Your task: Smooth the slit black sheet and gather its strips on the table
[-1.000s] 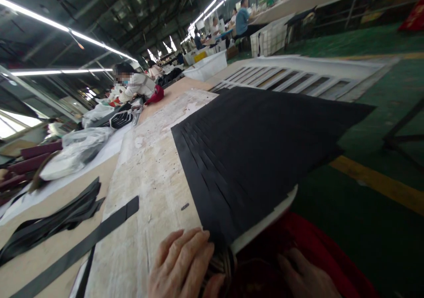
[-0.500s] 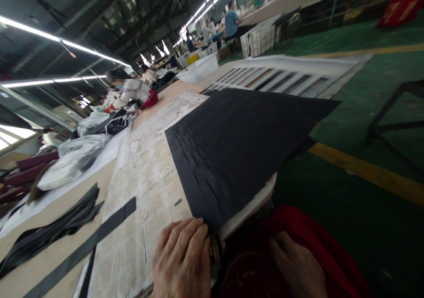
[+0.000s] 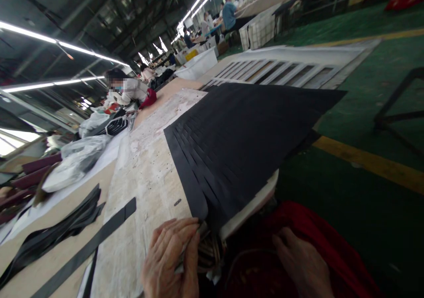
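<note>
A large black sheet cut into long strips [image 3: 245, 143] lies on a worn pale cutting board [image 3: 145, 178] and overhangs the table's near edge. My left hand [image 3: 172, 258] is at the sheet's near corner, fingers pinched on the end of one strip, which curls up off the board. A thin pale tool shows between those fingers. My right hand [image 3: 301, 262] rests lower right on red cloth [image 3: 331, 245], below the table edge, fingers loosely bent and holding nothing that I can see.
Loose black strips [image 3: 82, 240] and a heap of black offcuts [image 3: 46, 236] lie to the left. Plastic bags [image 3: 73, 156] sit further back. A white slotted panel [image 3: 285, 68] lies beyond the sheet. Another person [image 3: 126, 90] works at the far end. Green floor with a yellow line is on the right.
My left hand has gone from lying flat on the sheet's corner to pinching a strip end, which now lifts off the board. My right hand has barely moved.
</note>
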Demonstrator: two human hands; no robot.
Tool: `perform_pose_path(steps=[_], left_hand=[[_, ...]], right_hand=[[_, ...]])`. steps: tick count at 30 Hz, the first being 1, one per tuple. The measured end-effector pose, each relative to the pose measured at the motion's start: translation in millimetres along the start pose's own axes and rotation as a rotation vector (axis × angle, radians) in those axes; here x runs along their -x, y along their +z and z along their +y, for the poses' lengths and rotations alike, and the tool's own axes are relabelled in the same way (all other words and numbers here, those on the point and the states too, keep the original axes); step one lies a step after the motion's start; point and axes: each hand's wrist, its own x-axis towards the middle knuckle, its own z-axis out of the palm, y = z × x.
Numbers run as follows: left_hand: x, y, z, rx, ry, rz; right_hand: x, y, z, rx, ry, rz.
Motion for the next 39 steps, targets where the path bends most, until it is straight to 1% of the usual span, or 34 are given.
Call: perform_pose_path(steps=[3, 5, 9, 11, 14, 16, 21, 25, 31, 39], left_hand=[[0, -1.1, 0, -0.006, -0.001, 0.067], [0, -0.1, 0, -0.014, 0.015, 0.081], [3, 4.2, -1, -0.091, 0.079, 0.078], [3, 5.5, -2, -0.147, 0.137, 0.075], [2, 5.9, -5, -0.179, 0.241, 0.041], [1, 6.1, -7, -0.18, 0.275, 0.019], [1, 8.2, -6, -0.171, 0.291, -0.014], [1, 7.6, -4, -0.147, 0.302, -0.012], [0, 6.0, -7, -0.167, 0.312, -0.069], [0, 7.2, -5, -0.155, 0.325, -0.064]], right_hand=[[-1, 2, 3, -0.015, -0.012, -0.001], [-1, 2, 4, -0.028, -0.007, -0.016], [-1, 1, 5, -0.065, -0.027, -0.038], [-3, 3, 7, -0.086, -0.039, -0.042], [-7, 6, 10, -0.114, -0.032, -0.06], [-8, 8, 12, -0.123, -0.034, -0.067], [-8, 9, 11, -0.106, -0.043, -0.052], [-7, 8, 11, -0.104, -0.021, -0.064], [-6, 5, 9, -0.094, -0.012, -0.065], [-4, 1, 6, -0.057, -0.007, -0.064]])
